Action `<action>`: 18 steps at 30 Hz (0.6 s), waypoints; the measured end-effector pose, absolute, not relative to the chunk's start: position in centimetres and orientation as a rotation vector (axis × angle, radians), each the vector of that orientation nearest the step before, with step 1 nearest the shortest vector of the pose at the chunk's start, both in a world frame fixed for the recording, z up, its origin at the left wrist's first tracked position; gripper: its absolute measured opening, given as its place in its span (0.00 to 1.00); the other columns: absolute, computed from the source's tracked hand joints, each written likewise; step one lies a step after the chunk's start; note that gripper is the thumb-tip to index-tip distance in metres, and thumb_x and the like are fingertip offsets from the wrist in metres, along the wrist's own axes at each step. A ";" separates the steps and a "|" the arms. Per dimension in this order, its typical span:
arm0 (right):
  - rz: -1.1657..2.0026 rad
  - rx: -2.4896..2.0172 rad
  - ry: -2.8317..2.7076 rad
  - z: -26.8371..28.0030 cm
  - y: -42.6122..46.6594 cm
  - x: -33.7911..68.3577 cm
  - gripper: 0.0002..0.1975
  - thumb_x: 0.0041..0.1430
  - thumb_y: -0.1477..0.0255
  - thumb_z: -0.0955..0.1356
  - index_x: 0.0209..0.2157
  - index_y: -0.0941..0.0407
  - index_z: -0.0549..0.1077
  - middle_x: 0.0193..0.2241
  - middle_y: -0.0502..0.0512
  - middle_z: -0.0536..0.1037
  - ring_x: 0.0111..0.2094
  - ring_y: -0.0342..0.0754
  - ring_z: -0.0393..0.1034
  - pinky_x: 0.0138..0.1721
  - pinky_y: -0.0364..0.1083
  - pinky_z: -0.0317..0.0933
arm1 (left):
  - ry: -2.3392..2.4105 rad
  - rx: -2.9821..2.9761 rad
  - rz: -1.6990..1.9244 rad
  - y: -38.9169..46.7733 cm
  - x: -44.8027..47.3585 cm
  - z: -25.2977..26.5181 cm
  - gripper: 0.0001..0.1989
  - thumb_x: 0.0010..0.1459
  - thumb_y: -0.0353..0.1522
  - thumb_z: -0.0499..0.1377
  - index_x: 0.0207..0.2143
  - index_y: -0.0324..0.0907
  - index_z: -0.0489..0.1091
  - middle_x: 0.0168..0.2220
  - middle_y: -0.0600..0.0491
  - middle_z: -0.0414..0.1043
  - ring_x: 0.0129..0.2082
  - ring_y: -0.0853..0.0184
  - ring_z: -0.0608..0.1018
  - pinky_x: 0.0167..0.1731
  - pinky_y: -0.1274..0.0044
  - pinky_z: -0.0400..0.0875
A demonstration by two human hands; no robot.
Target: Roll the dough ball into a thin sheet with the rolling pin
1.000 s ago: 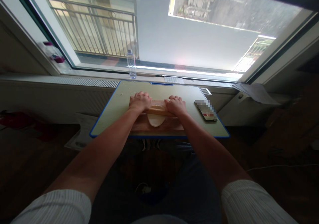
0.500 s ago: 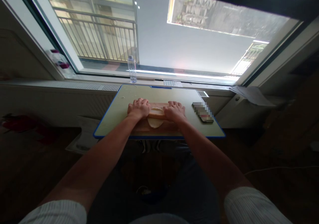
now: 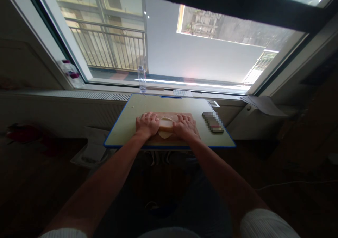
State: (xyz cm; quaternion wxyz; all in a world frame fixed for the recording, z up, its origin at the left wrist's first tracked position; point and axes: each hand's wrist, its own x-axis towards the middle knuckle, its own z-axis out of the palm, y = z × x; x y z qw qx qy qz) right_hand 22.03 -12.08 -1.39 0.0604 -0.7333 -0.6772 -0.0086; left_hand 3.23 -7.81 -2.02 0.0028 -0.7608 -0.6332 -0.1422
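Observation:
My left hand (image 3: 148,123) is wrapped over the left end of a wooden rolling pin (image 3: 166,128). Its right end is under my right hand (image 3: 185,126), fingers curled down over it. Beneath the pin lies a flat, pale, rounded sheet of dough (image 3: 165,135), showing both in front of the pin and behind it. The dough rests on a wooden board (image 3: 173,115), partly covered by my hands and forearms. The ends of the pin are hidden in my palms.
The board lies on a small pale-green table (image 3: 126,125) with a blue edge. A pixelated, phone-like object (image 3: 212,122) lies at its right. Behind, a clear bottle (image 3: 142,79) stands by the window; another bottle (image 3: 70,69) is farther left. Papers (image 3: 264,104) lie at the right.
The rolling pin and both hands have moved slightly toward me over the dough, so more dough shows behind the pin. The camera view has tilted up a little.

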 end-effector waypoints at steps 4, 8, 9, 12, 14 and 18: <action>-0.074 -2.208 -1.922 -1.7 -12.9 21.6 0.31 0.75 0.58 0.58 0.73 0.57 0.64 0.71 0.64 0.66 0.70 0.65 0.57 0.70 0.65 0.49 | -1.947 -2.364 -0.510 -8.8 3.1 -2.4 0.26 0.71 0.41 0.45 0.59 0.50 0.78 0.69 0.47 0.70 0.66 0.51 0.71 0.63 0.56 0.63; -0.163 -2.168 -1.892 -1.8 -14.1 21.0 0.30 0.76 0.59 0.58 0.70 0.58 0.68 0.69 0.65 0.70 0.68 0.66 0.60 0.69 0.65 0.50 | -1.895 -2.361 -0.594 -9.8 2.7 -2.8 0.26 0.71 0.41 0.45 0.59 0.49 0.79 0.69 0.47 0.71 0.67 0.50 0.70 0.64 0.55 0.62; -0.183 -2.158 -1.888 -1.9 -14.5 20.8 0.29 0.76 0.59 0.58 0.69 0.58 0.69 0.68 0.65 0.71 0.67 0.65 0.61 0.69 0.65 0.50 | -1.890 -2.362 -0.603 -10.1 2.6 -2.9 0.27 0.72 0.40 0.45 0.60 0.49 0.79 0.69 0.47 0.71 0.68 0.50 0.70 0.64 0.55 0.62; -0.226 -2.133 -1.882 -2.3 -15.4 20.5 0.28 0.76 0.59 0.57 0.68 0.57 0.71 0.67 0.66 0.72 0.67 0.65 0.61 0.69 0.65 0.49 | -1.894 -2.367 -0.591 -10.9 2.4 -2.9 0.27 0.72 0.40 0.45 0.62 0.50 0.77 0.71 0.49 0.69 0.70 0.52 0.68 0.66 0.56 0.62; -0.239 -2.120 -1.880 -2.5 -15.8 20.4 0.28 0.77 0.59 0.56 0.68 0.56 0.71 0.68 0.64 0.72 0.68 0.65 0.60 0.70 0.65 0.48 | -1.909 -2.371 -0.565 -11.4 2.3 -2.9 0.27 0.72 0.41 0.44 0.64 0.51 0.76 0.72 0.50 0.67 0.71 0.53 0.67 0.66 0.57 0.61; -0.230 -2.114 -1.882 -2.7 -16.2 20.4 0.28 0.77 0.58 0.55 0.67 0.53 0.72 0.67 0.63 0.72 0.68 0.65 0.62 0.69 0.65 0.50 | -1.923 -2.373 -0.526 -11.7 2.2 -2.7 0.28 0.72 0.41 0.44 0.65 0.52 0.75 0.72 0.50 0.66 0.72 0.54 0.66 0.67 0.57 0.61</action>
